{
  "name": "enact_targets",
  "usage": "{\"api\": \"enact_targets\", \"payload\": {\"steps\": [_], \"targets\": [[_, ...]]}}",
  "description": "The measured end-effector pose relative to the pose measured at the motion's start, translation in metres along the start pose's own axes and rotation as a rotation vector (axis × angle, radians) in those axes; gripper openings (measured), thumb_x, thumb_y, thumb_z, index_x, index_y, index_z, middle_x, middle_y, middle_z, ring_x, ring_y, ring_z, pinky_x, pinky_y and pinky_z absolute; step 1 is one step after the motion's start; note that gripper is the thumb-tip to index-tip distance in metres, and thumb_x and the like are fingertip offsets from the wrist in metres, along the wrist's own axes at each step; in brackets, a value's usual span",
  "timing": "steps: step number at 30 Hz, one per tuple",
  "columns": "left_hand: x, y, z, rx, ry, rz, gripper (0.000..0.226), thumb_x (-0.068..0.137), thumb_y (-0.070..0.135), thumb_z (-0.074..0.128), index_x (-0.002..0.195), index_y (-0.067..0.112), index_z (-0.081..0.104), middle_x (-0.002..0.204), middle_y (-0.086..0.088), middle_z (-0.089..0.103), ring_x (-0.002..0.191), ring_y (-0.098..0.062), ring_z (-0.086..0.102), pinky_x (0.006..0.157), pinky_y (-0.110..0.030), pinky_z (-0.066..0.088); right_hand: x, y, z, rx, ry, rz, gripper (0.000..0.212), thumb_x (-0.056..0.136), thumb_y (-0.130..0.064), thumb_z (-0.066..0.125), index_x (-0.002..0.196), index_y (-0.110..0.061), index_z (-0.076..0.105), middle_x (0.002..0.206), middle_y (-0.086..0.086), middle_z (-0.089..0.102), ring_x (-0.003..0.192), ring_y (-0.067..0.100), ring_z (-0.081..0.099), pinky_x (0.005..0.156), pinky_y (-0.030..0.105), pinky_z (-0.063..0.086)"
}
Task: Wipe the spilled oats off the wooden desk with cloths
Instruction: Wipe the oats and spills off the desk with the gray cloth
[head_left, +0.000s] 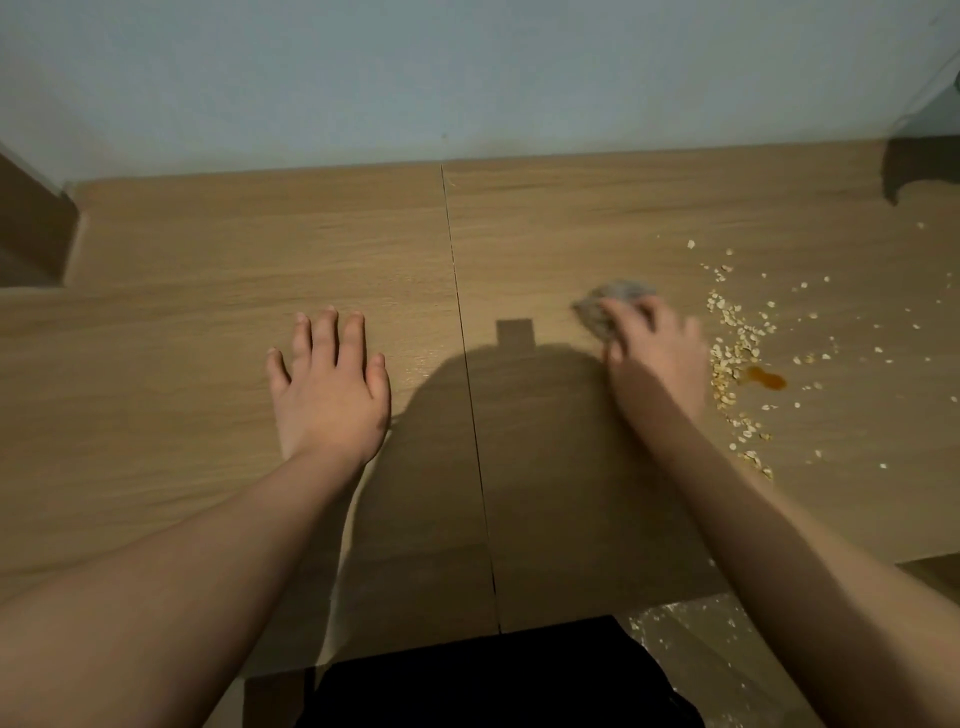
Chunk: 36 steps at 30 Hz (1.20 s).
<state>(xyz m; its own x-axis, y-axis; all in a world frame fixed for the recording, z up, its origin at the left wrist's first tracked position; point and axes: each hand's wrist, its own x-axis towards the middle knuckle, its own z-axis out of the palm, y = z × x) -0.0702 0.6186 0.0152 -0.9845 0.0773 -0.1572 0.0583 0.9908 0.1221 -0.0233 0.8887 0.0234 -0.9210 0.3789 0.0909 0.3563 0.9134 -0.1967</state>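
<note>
Spilled oats (735, 343) lie scattered over the right part of the wooden desk (260, 249), thickest in a band just right of my right hand. My right hand (649, 358) grips a bunched grey cloth (605, 306) and holds it down on the desk; the hand and cloth are blurred. A small orange-brown stain (766, 378) sits among the oats. My left hand (327, 384) lies flat on the desk with its fingers spread, left of the seam (462, 332) between the two desk halves, holding nothing.
A pale wall (415, 78) runs along the desk's far edge. A dark object (922, 166) stands at the far right corner. Oats and dust lie on the floor (691, 639) below the near right edge. Dark clothing (493, 675) is at the near edge.
</note>
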Motion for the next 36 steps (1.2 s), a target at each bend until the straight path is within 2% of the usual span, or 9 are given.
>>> {"api": "enact_targets", "payload": {"steps": [4, 8, 10, 13, 20, 24, 27, 33, 36], "targets": [[-0.001, 0.001, 0.0, 0.013, 0.013, 0.004, 0.054, 0.099, 0.039, 0.018, 0.15, 0.022, 0.014, 0.158, -0.004, 0.01, 0.146, -0.023, -0.001, 0.116, -0.049, 0.003, -0.007, -0.008, -0.012, 0.123, 0.059, 0.177, 0.04, 0.092, -0.017, 0.049, 0.131, -0.024, 0.051, 0.131, 0.007, 0.049, 0.116, 0.027, 0.039, 0.095, 0.036, 0.032], [-0.005, 0.004, -0.003, -0.018, 0.036, 0.119, 0.048, 0.1, 0.029, 0.027, 0.148, 0.022, 0.025, 0.156, -0.004, 0.021, 0.146, -0.022, 0.009, 0.116, -0.049, 0.008, -0.066, -0.078, 0.0, 0.173, 0.016, -0.347, 0.032, 0.088, -0.018, 0.049, 0.117, -0.016, 0.062, 0.11, 0.011, 0.063, 0.089, 0.027, 0.058, 0.076, 0.034, 0.044], [-0.009, 0.006, -0.005, -0.025, 0.043, 0.181, 0.048, 0.098, 0.02, 0.034, 0.146, 0.021, 0.03, 0.154, -0.005, 0.026, 0.145, -0.022, 0.014, 0.116, -0.047, 0.01, -0.081, -0.079, 0.005, 0.12, -0.044, -0.47, 0.036, 0.086, -0.025, 0.041, 0.115, -0.018, 0.062, 0.109, 0.01, 0.063, 0.086, 0.026, 0.059, 0.074, 0.035, 0.047], [-0.017, 0.009, -0.005, -0.019, 0.031, 0.232, 0.05, 0.097, 0.015, 0.036, 0.146, 0.017, 0.031, 0.154, -0.007, 0.026, 0.145, -0.023, 0.015, 0.117, -0.045, 0.011, -0.072, -0.041, 0.003, 0.103, -0.026, -0.338, 0.032, 0.09, -0.021, 0.047, 0.12, -0.017, 0.058, 0.114, 0.011, 0.061, 0.086, 0.027, 0.058, 0.071, 0.035, 0.045], [-0.064, 0.027, 0.008, -0.068, -0.065, 0.274, 0.05, 0.102, 0.027, 0.021, 0.151, 0.023, 0.01, 0.159, 0.003, 0.004, 0.146, -0.015, -0.003, 0.118, -0.043, -0.003, -0.073, 0.012, -0.019, 0.065, 0.113, 0.173, 0.04, 0.09, -0.017, 0.052, 0.13, -0.017, 0.053, 0.129, 0.008, 0.052, 0.113, 0.027, 0.042, 0.094, 0.037, 0.034], [-0.067, 0.023, 0.011, -0.064, -0.096, 0.306, 0.052, 0.101, 0.034, 0.019, 0.151, 0.024, 0.006, 0.159, 0.004, 0.0, 0.145, -0.013, -0.006, 0.117, -0.04, -0.006, -0.115, -0.051, -0.008, 0.19, 0.033, -0.146, 0.032, 0.083, -0.016, 0.056, 0.115, -0.017, 0.063, 0.118, 0.006, 0.06, 0.097, 0.026, 0.053, 0.08, 0.04, 0.046], [-0.068, 0.023, 0.01, -0.056, -0.112, 0.313, 0.053, 0.101, 0.037, 0.018, 0.151, 0.024, 0.006, 0.159, 0.005, -0.001, 0.145, -0.013, -0.007, 0.117, -0.04, -0.006, -0.136, -0.052, 0.001, 0.154, 0.021, -0.299, 0.033, 0.083, -0.024, 0.046, 0.109, -0.016, 0.065, 0.111, 0.006, 0.065, 0.085, 0.025, 0.055, 0.069, 0.032, 0.042], [-0.082, 0.037, 0.006, -0.065, -0.089, 0.246, 0.054, 0.1, 0.022, 0.026, 0.151, 0.023, 0.008, 0.159, 0.002, 0.001, 0.146, -0.017, -0.005, 0.118, -0.045, -0.002, -0.123, 0.026, -0.018, 0.093, 0.096, 0.114, 0.034, 0.084, -0.011, 0.059, 0.117, -0.012, 0.064, 0.117, 0.008, 0.062, 0.099, 0.03, 0.049, 0.082, 0.037, 0.039], [-0.097, 0.056, 0.011, -0.092, -0.068, 0.217, 0.056, 0.098, 0.02, 0.029, 0.151, 0.024, 0.011, 0.159, 0.002, 0.002, 0.146, -0.017, -0.004, 0.116, -0.045, -0.004, -0.135, 0.004, -0.021, 0.193, 0.104, 0.045, 0.031, 0.083, -0.013, 0.06, 0.113, -0.014, 0.065, 0.115, 0.004, 0.062, 0.096, 0.025, 0.052, 0.08, 0.038, 0.046]]}}
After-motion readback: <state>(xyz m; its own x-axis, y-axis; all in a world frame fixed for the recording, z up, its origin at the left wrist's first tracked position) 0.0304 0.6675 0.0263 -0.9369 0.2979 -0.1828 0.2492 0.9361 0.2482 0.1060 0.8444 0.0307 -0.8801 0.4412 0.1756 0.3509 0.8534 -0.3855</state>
